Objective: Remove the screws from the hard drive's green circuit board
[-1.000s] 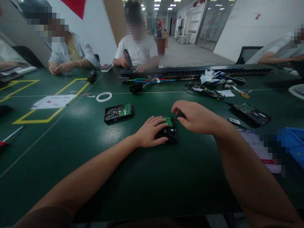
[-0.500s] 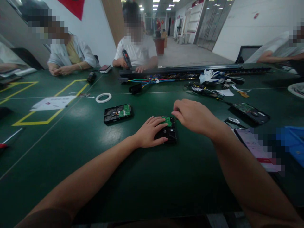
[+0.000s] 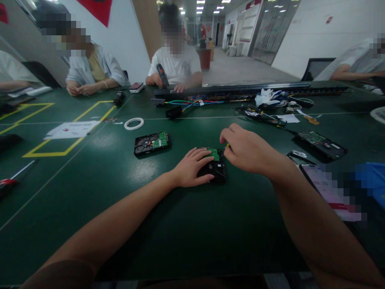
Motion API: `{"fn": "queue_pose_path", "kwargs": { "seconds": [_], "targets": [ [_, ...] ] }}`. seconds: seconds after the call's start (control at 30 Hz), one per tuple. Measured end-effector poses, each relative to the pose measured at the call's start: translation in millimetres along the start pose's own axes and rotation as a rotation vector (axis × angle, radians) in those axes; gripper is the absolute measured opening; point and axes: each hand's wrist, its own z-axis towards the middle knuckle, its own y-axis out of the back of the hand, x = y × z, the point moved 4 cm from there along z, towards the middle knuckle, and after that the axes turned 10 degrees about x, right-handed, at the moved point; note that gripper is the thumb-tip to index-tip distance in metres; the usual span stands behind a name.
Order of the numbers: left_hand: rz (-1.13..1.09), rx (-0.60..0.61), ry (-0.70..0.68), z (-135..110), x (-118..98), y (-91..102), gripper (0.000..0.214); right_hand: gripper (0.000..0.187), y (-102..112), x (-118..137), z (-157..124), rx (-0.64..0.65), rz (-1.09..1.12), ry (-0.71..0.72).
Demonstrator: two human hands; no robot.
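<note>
My left hand [image 3: 192, 167] lies on a hard drive [image 3: 219, 170], fingers stretched out and the thumb across its near part. The drive rests on the table with its green circuit board [image 3: 215, 153] facing up, partly covered by my fingers. At its far right corner, my right hand [image 3: 245, 148] is closed around a small tool with a yellow handle [image 3: 227, 145]. Most of that tool is hidden by my fingers, and its tip cannot be made out. A second hard drive [image 3: 152, 143] lies apart to the left, board side up.
Another drive [image 3: 320, 144] and a phone [image 3: 327, 190] lie at right, near a blue bin [image 3: 373, 182]. A white tape roll [image 3: 134, 123], cables [image 3: 258, 114] and gloves [image 3: 267, 97] lie farther back. A red-handled screwdriver [image 3: 8, 182] is far left. Co-workers sit across the table.
My right hand has turned slightly at the drive's corner, and a yellow bit of the tool now shows between its fingers. My left hand stays on the drive. The view has shifted slightly.
</note>
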Motion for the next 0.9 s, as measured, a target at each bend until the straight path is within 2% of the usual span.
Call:
{"fn": "queue_pose_path", "kwargs": {
  "seconds": [0.13,0.23,0.4,0.47,0.63,0.8,0.9],
  "targets": [
    [0.002,-0.003,-0.003,0,0,1.1,0.073,0.023,-1,3,2,-0.006,-0.001,-0.019],
    [0.004,-0.004,-0.009,0,-1,1.0,0.073,0.021,0,3,4,0.0,-0.041,-0.121],
    [-0.002,-0.004,-0.007,0,1,-1.0,0.073,0.036,1,4,4,-0.003,-0.108,-0.232],
    [-0.001,-0.005,-0.009,0,1,-1.5,0.074,0.035,1,2,4,0.001,-0.11,-0.244],
    [0.002,-0.006,-0.01,-1,1,-1.3,0.073,0.017,2,-5,3,-0.009,-0.017,-0.115],
    [0.01,-0.008,-0.007,0,0,-0.3,0.072,0.019,-1,-11,2,-0.031,0.084,0.048],
    [0.012,-0.008,-0.009,0,0,-0.2,0.072,0.021,-1,-5,3,-0.021,0.045,0.067]
  ]
}}
